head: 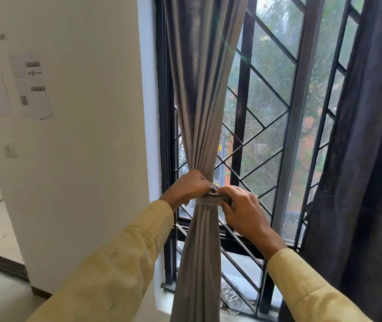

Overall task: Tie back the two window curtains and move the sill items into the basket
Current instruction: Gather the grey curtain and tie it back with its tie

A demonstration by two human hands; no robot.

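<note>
Left hand [189,185] is gripping the gathered grey curtain [202,126] at its waist. Right hand [240,209] is pinching the tie-back band [208,200] wrapped around it, between both hands. Dark curtain [366,135] is hanging loose at right.

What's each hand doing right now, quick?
Left hand: closed around the gathered grey curtain.
Right hand: closed, pinching the tie-back band wrapped round that curtain.

Daylight floods in through the window [273,117], backlighting the curtains [199,101]; a faint green flare; soft focus, wide-angle bending at edges.
</note>
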